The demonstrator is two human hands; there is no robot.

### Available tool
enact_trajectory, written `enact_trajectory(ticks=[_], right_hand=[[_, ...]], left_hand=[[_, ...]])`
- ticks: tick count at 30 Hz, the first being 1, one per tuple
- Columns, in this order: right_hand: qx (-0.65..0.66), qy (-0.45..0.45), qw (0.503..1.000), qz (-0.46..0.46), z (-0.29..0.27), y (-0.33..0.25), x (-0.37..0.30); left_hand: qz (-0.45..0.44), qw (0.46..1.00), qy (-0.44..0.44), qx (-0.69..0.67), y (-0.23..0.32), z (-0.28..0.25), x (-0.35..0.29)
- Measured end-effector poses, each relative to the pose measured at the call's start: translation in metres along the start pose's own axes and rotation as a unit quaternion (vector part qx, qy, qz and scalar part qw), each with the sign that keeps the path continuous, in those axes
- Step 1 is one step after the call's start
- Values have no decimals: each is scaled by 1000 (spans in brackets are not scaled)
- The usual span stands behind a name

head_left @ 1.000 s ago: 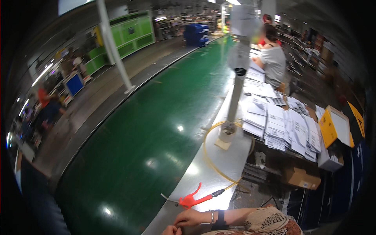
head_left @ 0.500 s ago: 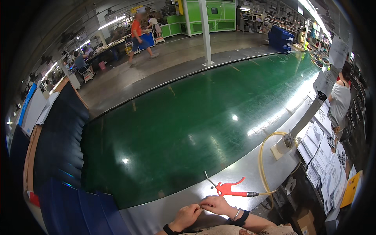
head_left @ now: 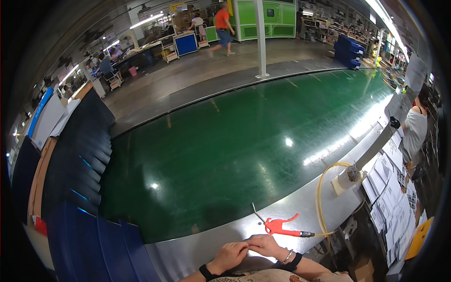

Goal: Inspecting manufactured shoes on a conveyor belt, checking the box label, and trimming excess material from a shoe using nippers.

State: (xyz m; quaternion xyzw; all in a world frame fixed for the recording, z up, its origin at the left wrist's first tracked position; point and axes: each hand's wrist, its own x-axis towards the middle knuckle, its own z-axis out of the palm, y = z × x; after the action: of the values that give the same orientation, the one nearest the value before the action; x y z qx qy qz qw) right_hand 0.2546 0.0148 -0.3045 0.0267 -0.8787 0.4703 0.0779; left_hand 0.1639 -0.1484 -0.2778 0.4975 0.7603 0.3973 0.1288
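My left hand (head_left: 230, 256) and my right hand (head_left: 264, 246) meet at the fingertips above the near metal ledge. Both hands are closed, fingers curled and pressed together; anything pinched between them is too small or hidden to make out. Just beyond my right hand a red air blow gun (head_left: 284, 227) lies on the ledge, its thin bent metal nozzle pointing toward the belt. Neither hand touches it. A yellow air hose (head_left: 319, 197) runs from its handle and loops up around a post base.
A wide green conveyor belt (head_left: 206, 160) stretches away to the right behind the metal ledge (head_left: 188, 248). Blue bins (head_left: 94, 244) stand at the left. Paper sheets (head_left: 390, 197) hang at the right, near a person in white (head_left: 414, 127). Across the aisle another person in orange (head_left: 222, 21) walks.
The view has shifted slightly, so the scene sits a little further right. My hands stay together at the fingertips. The person in orange has walked to the right across the aisle.
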Motion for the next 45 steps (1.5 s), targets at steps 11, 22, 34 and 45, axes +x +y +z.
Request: enact_trajectory(ticks=[11,22,34,45], right_hand=[[-26,-7,999,-18,-1,1,0],[-7,15,1000,8,2,4,-1],[21,21,999,23,4,6,-1],[-9,15,999,34,3,3,-2]], left_hand=[[-7,1000,-15,2,3,0,4],[-23,999,-38,6,-1,3,-2],[-22,999,-30,21,-5,1,-3],[-2,999,-12,34,-5,6,-4]])
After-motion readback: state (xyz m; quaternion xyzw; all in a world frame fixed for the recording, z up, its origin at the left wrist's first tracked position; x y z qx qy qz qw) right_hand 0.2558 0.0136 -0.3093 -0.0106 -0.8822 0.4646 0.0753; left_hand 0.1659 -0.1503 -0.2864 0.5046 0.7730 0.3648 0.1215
